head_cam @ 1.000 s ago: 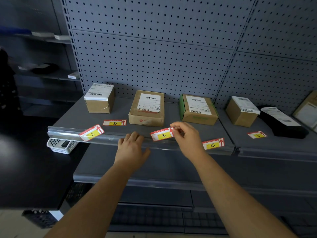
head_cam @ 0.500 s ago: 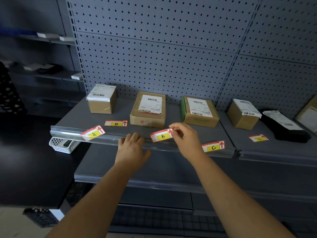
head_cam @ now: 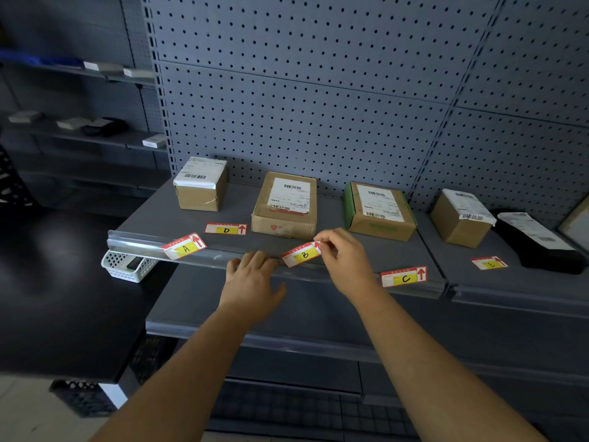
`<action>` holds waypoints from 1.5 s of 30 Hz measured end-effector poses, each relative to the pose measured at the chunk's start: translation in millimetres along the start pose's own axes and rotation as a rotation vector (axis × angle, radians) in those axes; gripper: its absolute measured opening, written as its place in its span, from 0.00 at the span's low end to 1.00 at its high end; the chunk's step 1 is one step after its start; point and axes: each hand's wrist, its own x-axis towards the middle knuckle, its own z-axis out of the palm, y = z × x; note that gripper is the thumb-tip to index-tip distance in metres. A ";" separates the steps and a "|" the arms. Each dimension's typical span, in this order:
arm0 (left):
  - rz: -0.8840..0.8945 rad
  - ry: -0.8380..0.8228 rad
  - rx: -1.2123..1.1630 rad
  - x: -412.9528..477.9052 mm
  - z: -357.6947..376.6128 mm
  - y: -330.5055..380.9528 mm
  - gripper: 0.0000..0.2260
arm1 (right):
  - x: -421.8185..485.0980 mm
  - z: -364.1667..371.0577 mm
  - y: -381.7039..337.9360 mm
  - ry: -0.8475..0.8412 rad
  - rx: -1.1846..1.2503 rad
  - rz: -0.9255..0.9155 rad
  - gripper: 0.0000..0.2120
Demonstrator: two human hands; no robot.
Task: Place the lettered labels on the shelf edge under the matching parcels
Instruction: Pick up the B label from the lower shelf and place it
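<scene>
My right hand (head_cam: 345,261) pinches the right end of label B (head_cam: 301,255) and holds it tilted at the clear shelf-edge strip (head_cam: 137,245), below the flat cardboard parcel (head_cam: 285,204). My left hand (head_cam: 251,279) rests palm down on the strip just left of label B, fingers spread. Label A (head_cam: 185,247) sits crooked in the strip under the small left parcel (head_cam: 200,185). Label C (head_cam: 404,276) sits in the strip below the green-edged parcel (head_cam: 379,210). Label D (head_cam: 226,229) and label E (head_cam: 489,262) lie loose on the shelf (head_cam: 165,218).
A fourth small parcel (head_cam: 460,216) and a black bag parcel (head_cam: 535,242) sit on the right shelf section. A white plastic basket (head_cam: 126,266) hangs past the shelf's left end. A lower shelf (head_cam: 302,320) juts out beneath my arms. A dark table (head_cam: 63,298) stands at left.
The view has shifted slightly, so everything sits a little lower and to the right. My hands and label B keep the same pose at the strip.
</scene>
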 end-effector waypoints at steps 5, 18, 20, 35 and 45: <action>0.012 0.006 -0.041 0.8 -0.2 -2.8 0.20 | -0.6 5.3 -0.2 -0.040 -0.057 -0.045 0.07; 0.027 -0.019 -0.043 3.4 1.6 -9.1 0.21 | 6.7 10.3 -14.2 -0.100 0.031 0.130 0.13; 0.029 -0.022 -0.047 3.2 1.2 -9.8 0.21 | 7.0 9.4 -15.9 -0.101 0.033 0.150 0.15; 0.030 -0.040 -0.079 1.5 -3.9 -7.5 0.21 | -1.8 5.5 -10.8 -0.153 -0.011 0.194 0.16; -0.013 -0.087 -0.083 -6.7 -8.7 -1.1 0.22 | -16.4 -7.1 -2.1 -0.103 -0.201 0.013 0.17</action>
